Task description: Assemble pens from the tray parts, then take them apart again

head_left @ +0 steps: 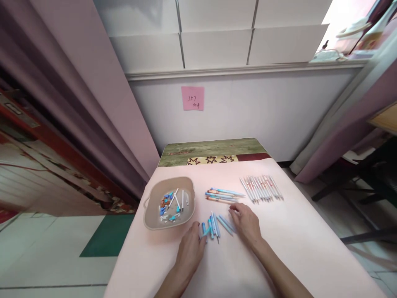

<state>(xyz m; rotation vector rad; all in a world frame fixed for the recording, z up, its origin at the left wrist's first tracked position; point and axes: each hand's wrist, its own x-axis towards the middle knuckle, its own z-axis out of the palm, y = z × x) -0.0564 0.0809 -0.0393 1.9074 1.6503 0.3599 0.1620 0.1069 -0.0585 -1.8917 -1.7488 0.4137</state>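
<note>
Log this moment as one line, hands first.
left hand: at blue pen parts | right hand: beside pale blue pens | basin: small parts, white rods | beyond right hand: white pens in row

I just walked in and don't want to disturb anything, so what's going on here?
A person is handling pen parts at a pink-covered table. The left hand is at some blue parts; whether it grips one is unclear. The right hand is at pale-blue tubes. The tan basin on the left holds small loose pieces and white sticks. Farther back lie blue and orange pens and, to their right, a row of whitish pens.
</note>
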